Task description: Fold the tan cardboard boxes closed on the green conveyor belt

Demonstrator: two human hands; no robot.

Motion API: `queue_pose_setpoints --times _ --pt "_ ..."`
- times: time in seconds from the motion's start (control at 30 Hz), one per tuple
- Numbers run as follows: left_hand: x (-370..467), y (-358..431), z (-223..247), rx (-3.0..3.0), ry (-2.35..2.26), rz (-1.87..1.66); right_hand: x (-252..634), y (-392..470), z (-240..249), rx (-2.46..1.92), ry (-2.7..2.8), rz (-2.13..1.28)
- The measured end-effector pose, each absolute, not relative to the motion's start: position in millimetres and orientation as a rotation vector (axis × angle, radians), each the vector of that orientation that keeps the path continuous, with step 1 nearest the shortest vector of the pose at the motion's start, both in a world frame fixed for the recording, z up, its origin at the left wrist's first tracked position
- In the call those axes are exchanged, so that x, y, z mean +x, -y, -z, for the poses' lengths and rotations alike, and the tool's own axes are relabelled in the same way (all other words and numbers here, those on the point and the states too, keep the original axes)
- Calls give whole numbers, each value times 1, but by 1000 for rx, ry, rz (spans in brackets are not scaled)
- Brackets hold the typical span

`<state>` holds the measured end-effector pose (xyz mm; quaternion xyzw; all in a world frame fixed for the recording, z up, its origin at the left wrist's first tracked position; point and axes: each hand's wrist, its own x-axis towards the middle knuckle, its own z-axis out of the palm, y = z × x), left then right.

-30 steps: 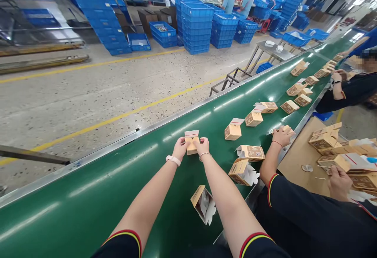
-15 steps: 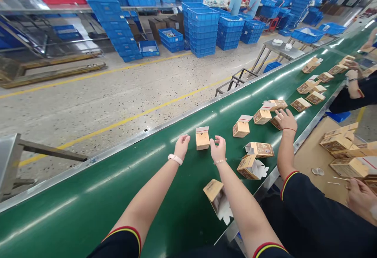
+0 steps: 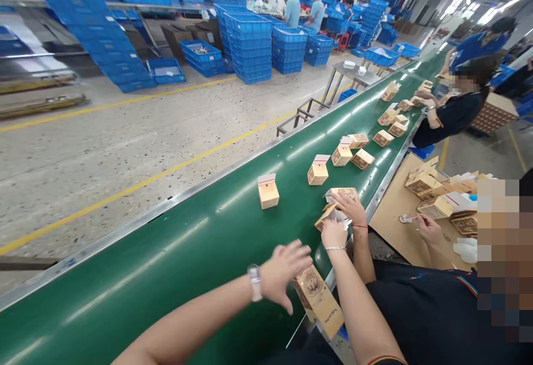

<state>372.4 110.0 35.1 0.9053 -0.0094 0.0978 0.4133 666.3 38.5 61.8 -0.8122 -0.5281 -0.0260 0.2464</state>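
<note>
My left hand (image 3: 285, 273) is slightly blurred, fingers spread and thumb apart. It is at the upper end of a printed tan carton (image 3: 318, 301), which tilts over the near edge of the green conveyor belt (image 3: 233, 265); whether they touch is unclear. My right hand (image 3: 334, 235) is closed at an open carton (image 3: 326, 216) with white inner flaps, its fingertips partly hidden. Just behind, a co-worker's hand (image 3: 352, 209) rests on another printed carton (image 3: 342, 193). A small carton (image 3: 268, 194) with a raised lid flap stands alone farther up the belt.
More cartons (image 3: 318, 171) are spread along the belt toward the back right. A cardboard-topped table (image 3: 391, 209) with cartons adjoins on the right, where a co-worker sits close. Across the aisle stand stacks of blue crates (image 3: 250, 48). A metal rail (image 3: 166, 204) edges the belt.
Both hands have left the small lidded carton; the left came down to the near carton, the right moved to the open one. The near carton has turned. The co-worker's hand came closer. The view swung right.
</note>
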Motion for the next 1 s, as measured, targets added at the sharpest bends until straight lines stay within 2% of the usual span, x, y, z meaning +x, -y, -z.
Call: queue_pose_setpoints --times 0.1,0.27,0.4,0.57,0.7,0.83,0.9,1.0 --pt "408 -52 -24 2491 356 56 683 -55 -72 -2145 1461 5" --pt "424 -48 -26 2642 155 110 666 -57 -68 -2173 1392 24" --pt "381 -100 -35 2492 -25 27 613 -46 -58 -2205 1415 10" --pt "284 -165 -27 2174 -363 -149 532 -43 -52 -2272 1553 -116" --pt "224 -190 -23 1922 -728 -215 482 -58 -52 -2336 1716 -225" --pt "200 -199 -25 1754 -965 -279 451 -69 -44 -2196 1862 -255" --pt "192 -201 -27 1802 -1120 -253 448 -68 -40 -2080 1936 -251" --pt "180 -189 -38 1932 -1269 -21 460 -63 -38 -1950 2013 -219"
